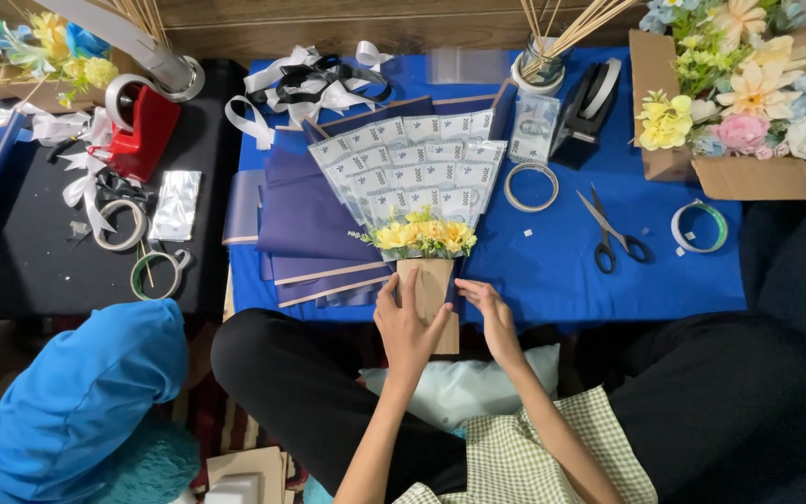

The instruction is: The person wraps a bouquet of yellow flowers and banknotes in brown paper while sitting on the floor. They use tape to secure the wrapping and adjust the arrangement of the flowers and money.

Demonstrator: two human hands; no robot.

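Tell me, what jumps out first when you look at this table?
A fan of banknotes with yellow flowers at its base lies mid-table on dark purple paper. The left hand and right hand press its brown paper handle at the near edge. A box of pastel flowers sits at far right.

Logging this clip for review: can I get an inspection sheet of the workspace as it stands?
Surface: blue cloth on a low table; black surface to its left.
Job's things: money bouquet, a fan of banknotes above yellow flowers, with a brown paper handle, lying on purple wrapping sheets.
Clutter: scissors, tape rolls, black tape dispenser, red tape dispenser, ribbons, jar of sticks, box of artificial flowers.
Hands: left hand flat on the handle; right hand at its right edge.
Cables: nothing seen.
Surroundings: a person in blue at lower left.
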